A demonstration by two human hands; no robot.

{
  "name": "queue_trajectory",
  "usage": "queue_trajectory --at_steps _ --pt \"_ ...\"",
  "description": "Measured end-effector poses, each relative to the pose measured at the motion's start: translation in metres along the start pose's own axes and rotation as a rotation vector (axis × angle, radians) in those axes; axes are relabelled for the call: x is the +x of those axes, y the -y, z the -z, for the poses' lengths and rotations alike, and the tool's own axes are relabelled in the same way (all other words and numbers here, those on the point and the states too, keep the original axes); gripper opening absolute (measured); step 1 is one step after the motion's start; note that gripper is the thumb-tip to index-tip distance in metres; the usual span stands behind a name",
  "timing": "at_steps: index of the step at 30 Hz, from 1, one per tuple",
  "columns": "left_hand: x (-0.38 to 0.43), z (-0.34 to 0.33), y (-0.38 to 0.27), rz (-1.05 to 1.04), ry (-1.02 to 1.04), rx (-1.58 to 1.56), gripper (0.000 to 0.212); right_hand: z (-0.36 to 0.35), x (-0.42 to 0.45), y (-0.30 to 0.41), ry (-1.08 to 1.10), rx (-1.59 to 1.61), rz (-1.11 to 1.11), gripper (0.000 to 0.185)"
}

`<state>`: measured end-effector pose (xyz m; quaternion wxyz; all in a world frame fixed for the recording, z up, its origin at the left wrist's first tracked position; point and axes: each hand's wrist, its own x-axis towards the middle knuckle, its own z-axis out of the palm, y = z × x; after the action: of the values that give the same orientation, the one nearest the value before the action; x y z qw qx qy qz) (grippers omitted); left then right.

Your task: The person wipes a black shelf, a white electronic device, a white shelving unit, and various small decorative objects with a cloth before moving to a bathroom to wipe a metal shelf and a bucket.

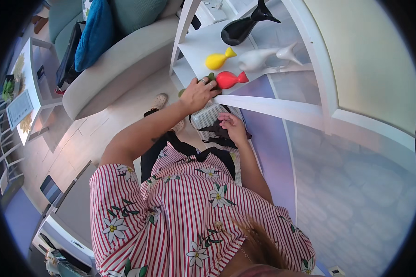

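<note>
My left hand (199, 93), wearing rings, reaches to the near edge of a white shelf. Its fingers lie over a green object (211, 76), mostly hidden beneath them. Touching or very close to the fingertips is a red fish-like figurine (226, 80) with a flared tail. Behind it lie a yellow figurine (216, 61) of similar shape, a larger glossy white one (258, 59) and a large black one (241, 31). My right hand (233, 127) hangs lower, below the shelf's white frame bar, fingers loosely bent and holding nothing, over a dark item on a white perforated surface.
White frame bars (270, 105) run beside and below the shelf (197, 45). A curved light sofa (124, 65) with a blue cushion (94, 38) stands at upper left. Beyond it is a white table (38, 86). A grey-topped unit (78, 204) stands at lower left.
</note>
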<state>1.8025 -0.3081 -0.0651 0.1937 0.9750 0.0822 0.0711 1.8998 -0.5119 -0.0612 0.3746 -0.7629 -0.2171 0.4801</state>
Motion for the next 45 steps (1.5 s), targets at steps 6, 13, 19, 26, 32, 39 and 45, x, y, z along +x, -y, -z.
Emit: queue_trajectory --at_steps 6,13,19,26,32,39,45 --pt "-0.016 -0.001 0.022 0.063 -0.041 -0.125 0.039 0.012 -0.008 -0.006 -0.083 0.074 -0.043 0.031" --pt "-0.077 -0.043 0.015 0.502 0.126 -0.49 0.037 0.007 -0.012 -0.017 -0.019 0.237 -0.156 0.034" --pt "-0.056 -0.019 -0.062 0.19 -0.026 -1.165 0.05 -0.022 -0.007 -0.023 -0.049 0.812 -0.239 0.045" --pt "-0.015 0.011 0.009 0.655 -0.426 -0.956 0.03 0.043 0.064 0.041 -0.648 -0.087 0.428 0.038" --pt "0.034 0.025 0.02 0.506 -0.569 -0.699 0.034 0.043 0.108 0.035 -0.739 -0.808 0.687 0.029" --pt "0.051 0.063 0.018 0.37 -0.599 -0.829 0.029 0.074 0.074 0.092 -0.925 0.097 0.639 0.042" --pt "0.105 0.117 -0.003 0.232 -0.367 -0.939 0.026 0.068 0.093 0.164 -0.852 0.112 0.782 0.062"
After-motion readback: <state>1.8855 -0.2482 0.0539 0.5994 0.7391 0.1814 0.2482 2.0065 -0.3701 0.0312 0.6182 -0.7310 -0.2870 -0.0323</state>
